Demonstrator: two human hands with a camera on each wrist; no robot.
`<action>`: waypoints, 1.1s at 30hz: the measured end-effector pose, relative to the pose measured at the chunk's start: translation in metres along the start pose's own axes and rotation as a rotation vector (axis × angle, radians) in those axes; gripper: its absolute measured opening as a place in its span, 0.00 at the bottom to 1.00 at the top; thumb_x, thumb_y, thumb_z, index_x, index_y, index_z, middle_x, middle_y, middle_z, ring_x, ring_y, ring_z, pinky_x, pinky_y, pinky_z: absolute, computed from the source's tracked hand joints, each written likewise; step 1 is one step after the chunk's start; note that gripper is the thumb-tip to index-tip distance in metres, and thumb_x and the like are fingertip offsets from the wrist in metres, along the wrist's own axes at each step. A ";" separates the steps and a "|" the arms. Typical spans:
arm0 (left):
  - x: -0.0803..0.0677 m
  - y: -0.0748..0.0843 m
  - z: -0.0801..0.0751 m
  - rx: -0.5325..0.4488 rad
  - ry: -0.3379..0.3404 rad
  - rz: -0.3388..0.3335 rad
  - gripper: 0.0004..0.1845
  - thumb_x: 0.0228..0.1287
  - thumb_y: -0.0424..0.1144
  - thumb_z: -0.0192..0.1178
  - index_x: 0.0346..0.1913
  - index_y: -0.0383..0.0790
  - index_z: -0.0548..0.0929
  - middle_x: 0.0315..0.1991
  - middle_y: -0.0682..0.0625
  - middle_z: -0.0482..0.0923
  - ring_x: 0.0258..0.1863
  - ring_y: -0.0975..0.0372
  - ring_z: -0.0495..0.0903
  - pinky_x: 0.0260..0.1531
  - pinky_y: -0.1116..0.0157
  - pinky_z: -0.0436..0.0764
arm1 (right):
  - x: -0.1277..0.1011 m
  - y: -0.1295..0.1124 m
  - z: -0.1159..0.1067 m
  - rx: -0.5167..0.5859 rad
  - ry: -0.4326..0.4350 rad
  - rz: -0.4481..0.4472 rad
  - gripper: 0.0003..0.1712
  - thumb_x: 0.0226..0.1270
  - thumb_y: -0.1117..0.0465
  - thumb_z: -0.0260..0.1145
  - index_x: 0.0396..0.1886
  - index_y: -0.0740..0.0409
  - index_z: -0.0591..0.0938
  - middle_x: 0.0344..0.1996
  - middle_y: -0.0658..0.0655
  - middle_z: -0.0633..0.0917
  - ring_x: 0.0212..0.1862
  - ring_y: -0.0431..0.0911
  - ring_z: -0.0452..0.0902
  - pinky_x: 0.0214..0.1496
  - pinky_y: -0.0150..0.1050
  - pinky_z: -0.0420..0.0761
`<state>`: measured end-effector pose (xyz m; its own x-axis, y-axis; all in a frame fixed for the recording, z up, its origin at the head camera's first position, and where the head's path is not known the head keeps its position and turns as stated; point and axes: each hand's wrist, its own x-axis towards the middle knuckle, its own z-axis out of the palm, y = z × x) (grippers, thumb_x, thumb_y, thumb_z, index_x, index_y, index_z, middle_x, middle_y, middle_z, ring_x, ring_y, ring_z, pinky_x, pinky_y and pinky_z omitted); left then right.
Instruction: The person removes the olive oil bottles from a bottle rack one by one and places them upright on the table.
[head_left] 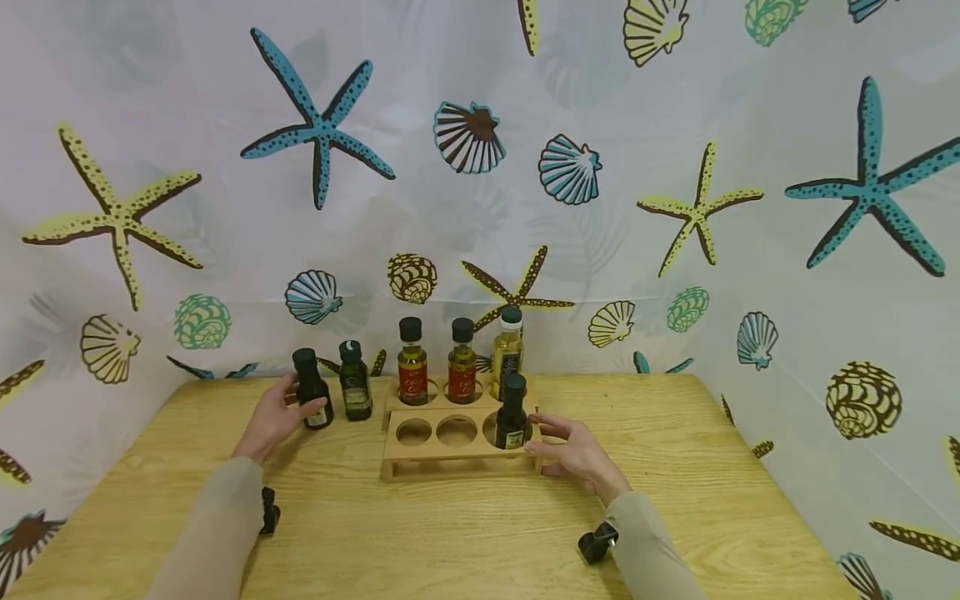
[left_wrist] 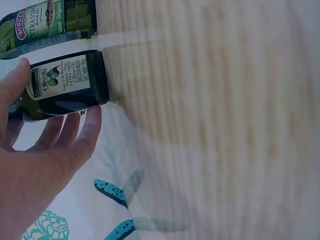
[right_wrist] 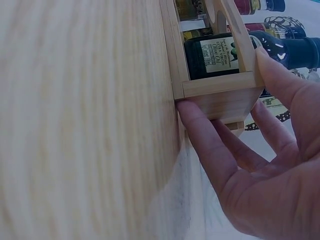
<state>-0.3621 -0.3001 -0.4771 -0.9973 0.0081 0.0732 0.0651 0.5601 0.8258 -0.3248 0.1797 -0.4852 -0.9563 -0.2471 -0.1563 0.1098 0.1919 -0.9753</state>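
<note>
My left hand (head_left: 272,421) holds a dark olive oil bottle (head_left: 313,392) upright at the left of the table. In the left wrist view, the thumb lies on one side of this bottle (left_wrist: 62,85) and the fingers curl round the other. Beside it stands another green olive oil bottle (head_left: 356,383). My right hand (head_left: 577,457) touches the right end of a two-tier wooden bottle rack (head_left: 442,452), its fingers (right_wrist: 207,142) spread and fairly straight. A dark olive oil bottle (right_wrist: 215,55) sits in the rack's front right hole, close to that hand.
On the rack's back tier stand two red-labelled bottles (head_left: 412,379) and a pale yellow oil bottle (head_left: 508,354). Two front holes (head_left: 457,431) hold nothing. A patterned cloth (head_left: 480,217) hangs behind the wooden table (head_left: 450,533) and along its sides.
</note>
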 end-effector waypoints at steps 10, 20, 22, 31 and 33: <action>0.004 -0.003 0.002 0.013 0.046 0.019 0.40 0.72 0.47 0.57 0.77 0.33 0.51 0.70 0.26 0.56 0.67 0.32 0.61 0.60 0.39 0.72 | 0.000 -0.001 0.000 0.015 0.003 -0.002 0.35 0.61 0.57 0.73 0.69 0.47 0.74 0.72 0.66 0.65 0.69 0.64 0.65 0.49 0.51 0.85; 0.007 -0.005 0.004 0.010 0.068 0.019 0.39 0.73 0.46 0.56 0.77 0.33 0.52 0.70 0.26 0.57 0.67 0.32 0.61 0.59 0.39 0.72 | 0.001 0.000 0.001 0.014 0.004 0.005 0.35 0.60 0.57 0.73 0.68 0.47 0.74 0.72 0.66 0.64 0.70 0.64 0.63 0.49 0.51 0.85; 0.007 -0.004 0.004 0.010 0.066 0.013 0.39 0.74 0.46 0.55 0.77 0.33 0.51 0.71 0.26 0.55 0.67 0.32 0.61 0.60 0.39 0.72 | 0.001 0.000 0.001 0.014 0.003 0.002 0.35 0.60 0.57 0.73 0.68 0.47 0.75 0.72 0.66 0.65 0.70 0.64 0.64 0.49 0.50 0.85; 0.008 -0.004 0.004 0.009 0.048 -0.037 0.40 0.75 0.45 0.53 0.78 0.34 0.46 0.73 0.26 0.50 0.69 0.32 0.58 0.61 0.39 0.70 | 0.001 0.002 0.001 0.001 -0.005 -0.014 0.34 0.61 0.57 0.73 0.68 0.48 0.75 0.71 0.67 0.65 0.71 0.64 0.62 0.49 0.50 0.85; 0.008 -0.002 0.004 0.012 0.049 -0.043 0.40 0.74 0.45 0.54 0.78 0.34 0.46 0.73 0.26 0.51 0.69 0.32 0.58 0.61 0.39 0.70 | 0.001 0.002 0.001 -0.001 -0.009 -0.016 0.35 0.61 0.57 0.73 0.68 0.48 0.74 0.71 0.68 0.65 0.71 0.65 0.62 0.49 0.51 0.85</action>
<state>-0.3699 -0.2979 -0.4809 -0.9963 -0.0568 0.0651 0.0213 0.5688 0.8222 -0.3256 0.1789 -0.4879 -0.9554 -0.2586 -0.1425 0.0947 0.1889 -0.9774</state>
